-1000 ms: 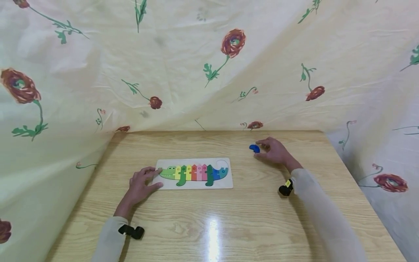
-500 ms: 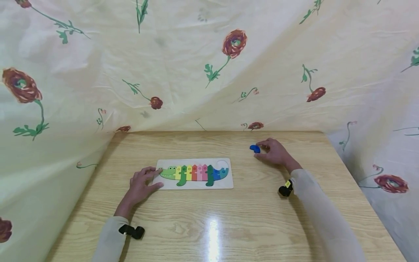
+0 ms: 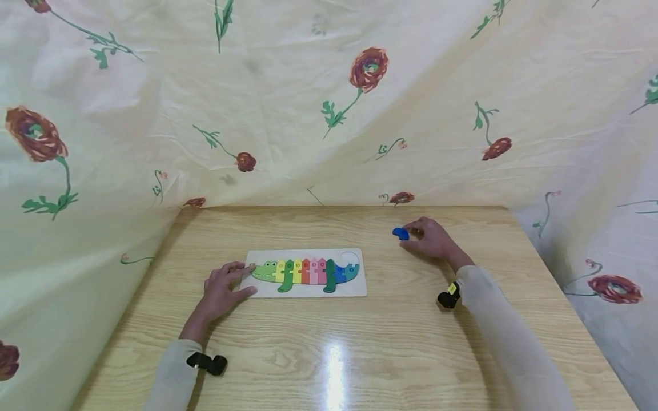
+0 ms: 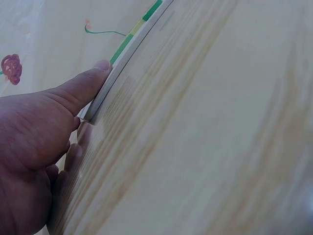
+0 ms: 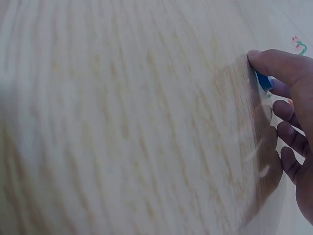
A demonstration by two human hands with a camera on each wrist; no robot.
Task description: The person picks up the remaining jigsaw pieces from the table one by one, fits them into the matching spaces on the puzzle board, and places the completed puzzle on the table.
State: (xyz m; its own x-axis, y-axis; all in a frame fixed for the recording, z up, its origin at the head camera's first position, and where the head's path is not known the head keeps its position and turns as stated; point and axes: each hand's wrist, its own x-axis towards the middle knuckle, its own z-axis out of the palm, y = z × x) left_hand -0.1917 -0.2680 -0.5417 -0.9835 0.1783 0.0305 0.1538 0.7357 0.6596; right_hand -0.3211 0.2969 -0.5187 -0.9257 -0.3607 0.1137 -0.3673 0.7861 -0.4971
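Observation:
A white puzzle board [image 3: 308,291] lies flat on the table in the head view. It carries a crocodile of coloured pieces, with a bare curled outline at the tail end. My left hand [image 3: 220,292] rests at the board's left end, index fingertip by the green snout and thumb by the near edge. In the left wrist view the thumb [image 4: 83,88] lies against the board's edge. Right of the board, my right hand [image 3: 429,238] pinches a small blue puzzle piece [image 3: 399,233] between thumb and index finger at the tabletop. The right wrist view shows only part of this blue piece [image 5: 264,81].
The wooden table [image 3: 288,342] stretches around both hands. A flowered cloth [image 3: 288,114] hangs behind its back edge and along both sides. Each wrist wears a black camera, one on the left [image 3: 207,363] and one on the right [image 3: 449,295].

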